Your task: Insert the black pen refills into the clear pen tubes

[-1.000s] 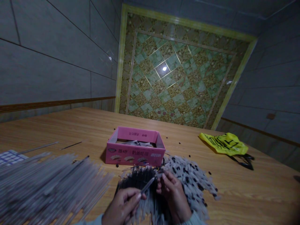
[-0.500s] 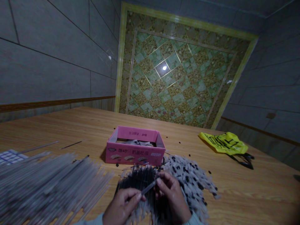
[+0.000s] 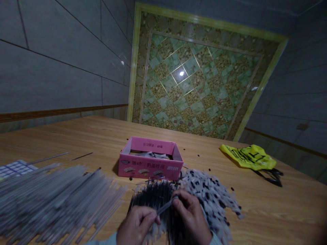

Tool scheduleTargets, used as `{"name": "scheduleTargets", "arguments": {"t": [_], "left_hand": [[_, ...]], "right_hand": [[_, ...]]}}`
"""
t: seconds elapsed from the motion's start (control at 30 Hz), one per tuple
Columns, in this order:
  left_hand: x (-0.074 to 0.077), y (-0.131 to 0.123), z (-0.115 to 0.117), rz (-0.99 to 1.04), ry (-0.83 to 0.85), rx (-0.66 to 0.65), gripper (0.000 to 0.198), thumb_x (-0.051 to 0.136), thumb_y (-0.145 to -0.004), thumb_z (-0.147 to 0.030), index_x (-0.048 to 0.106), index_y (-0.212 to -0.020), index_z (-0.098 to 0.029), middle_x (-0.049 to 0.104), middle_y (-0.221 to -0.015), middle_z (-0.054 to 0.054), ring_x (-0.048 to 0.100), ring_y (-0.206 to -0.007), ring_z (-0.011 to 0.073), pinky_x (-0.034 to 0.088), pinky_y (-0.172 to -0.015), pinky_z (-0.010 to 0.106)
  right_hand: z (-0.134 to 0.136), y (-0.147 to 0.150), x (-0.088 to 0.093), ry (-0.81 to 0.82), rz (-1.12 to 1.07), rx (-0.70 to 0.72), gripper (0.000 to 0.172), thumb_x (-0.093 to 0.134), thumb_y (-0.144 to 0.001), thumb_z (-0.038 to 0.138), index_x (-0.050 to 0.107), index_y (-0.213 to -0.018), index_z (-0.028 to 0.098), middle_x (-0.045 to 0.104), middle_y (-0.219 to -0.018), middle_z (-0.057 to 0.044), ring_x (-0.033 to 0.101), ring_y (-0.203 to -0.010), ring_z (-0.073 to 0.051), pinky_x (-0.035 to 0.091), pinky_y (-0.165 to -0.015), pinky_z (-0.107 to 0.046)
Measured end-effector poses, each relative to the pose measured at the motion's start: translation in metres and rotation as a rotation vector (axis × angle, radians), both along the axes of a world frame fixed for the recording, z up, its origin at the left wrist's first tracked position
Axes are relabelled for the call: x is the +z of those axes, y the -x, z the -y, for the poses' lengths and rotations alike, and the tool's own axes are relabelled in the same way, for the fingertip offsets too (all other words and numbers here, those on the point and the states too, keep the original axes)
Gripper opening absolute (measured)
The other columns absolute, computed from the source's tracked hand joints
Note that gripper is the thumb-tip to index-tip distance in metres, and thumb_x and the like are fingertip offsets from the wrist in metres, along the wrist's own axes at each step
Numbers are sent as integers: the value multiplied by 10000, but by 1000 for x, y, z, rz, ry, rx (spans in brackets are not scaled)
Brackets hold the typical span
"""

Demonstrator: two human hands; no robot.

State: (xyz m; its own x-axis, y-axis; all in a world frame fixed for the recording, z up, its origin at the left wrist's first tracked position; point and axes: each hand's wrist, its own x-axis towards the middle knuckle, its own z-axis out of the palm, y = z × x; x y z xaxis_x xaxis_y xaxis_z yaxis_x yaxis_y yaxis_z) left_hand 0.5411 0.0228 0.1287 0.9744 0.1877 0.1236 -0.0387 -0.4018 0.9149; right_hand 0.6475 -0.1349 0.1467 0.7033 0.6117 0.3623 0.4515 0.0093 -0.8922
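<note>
Between my hands is a thin, greyish, see-through tube [image 3: 165, 206], slanting up to the right. My left hand [image 3: 138, 223] pinches its lower end with thumb and forefinger. At the upper end, the fingers of my right hand [image 3: 191, 214] are closed around it. Below and behind the tube lies a dense pile of thin black sticks [image 3: 149, 195], partly covered by my hands. Beside my right hand spreads a heap of short whitish pieces [image 3: 214, 197] mixed with small black bits. Long clear tubes [image 3: 56, 204] lie in a broad pile to the left.
A pink open box [image 3: 150, 167] holding some pale pieces stands just beyond the black sticks. On the right lies a yellow plastic bag [image 3: 249, 156] with black straps [image 3: 270, 177] near it. A checked cloth [image 3: 16, 169] is at the far left of the wooden table [image 3: 102, 136].
The view has shifted slightly, so everything sits a little further right. Both hands keep hold of the tube, with almost the same grip.
</note>
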Motion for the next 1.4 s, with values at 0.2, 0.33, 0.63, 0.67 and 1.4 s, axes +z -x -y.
{"name": "scheduleTargets", "arguments": {"t": [0.2, 0.33, 0.63, 0.67, 1.4], "left_hand": [[5, 5, 7, -3, -13, 105, 489, 385, -791, -509, 675, -646, -144, 454, -500, -13, 415, -517, 135, 303, -511, 242], [1, 7, 7, 2, -38, 162, 443, 433, -772, -500, 697, -648, -167, 621, -600, 40, 532, -628, 188, 381, -598, 255], [1, 4, 7, 38, -55, 158, 496, 398, -788, -526, 700, -658, -156, 613, -563, 39, 532, -575, 168, 382, -550, 247], [1, 3, 6, 23, -29, 141, 517, 375, -798, -533, 701, -685, -148, 594, -528, 32, 518, -537, 159, 377, -528, 245], [34, 14, -71, -460, -1026, 419, 241, 578, -610, -121, 667, -832, -149, 703, -901, 149, 641, -870, 286, 441, -705, 361]], "right_hand": [[-3, 1, -1, -6, -12, 13, 226, 540, -812, 376, 576, -723, 172, 497, -651, 8, 451, -652, -155, 360, -600, -227], [-3, 3, 0, 16, -12, 9, 210, 552, -798, 366, 579, -716, 175, 503, -644, 7, 456, -654, -163, 360, -595, -229], [-6, 3, -7, -28, -52, -39, 213, 583, -789, 373, 600, -707, 177, 538, -667, -1, 485, -672, -167, 388, -609, -232], [-6, 1, -8, -27, -64, -45, 210, 603, -779, 372, 613, -707, 175, 551, -674, -5, 493, -677, -169, 394, -616, -234], [-91, -105, 60, -202, -124, -255, 195, 633, -780, 306, 612, -761, 113, 587, -552, 42, 533, -444, -83, 434, -448, -203]]}}
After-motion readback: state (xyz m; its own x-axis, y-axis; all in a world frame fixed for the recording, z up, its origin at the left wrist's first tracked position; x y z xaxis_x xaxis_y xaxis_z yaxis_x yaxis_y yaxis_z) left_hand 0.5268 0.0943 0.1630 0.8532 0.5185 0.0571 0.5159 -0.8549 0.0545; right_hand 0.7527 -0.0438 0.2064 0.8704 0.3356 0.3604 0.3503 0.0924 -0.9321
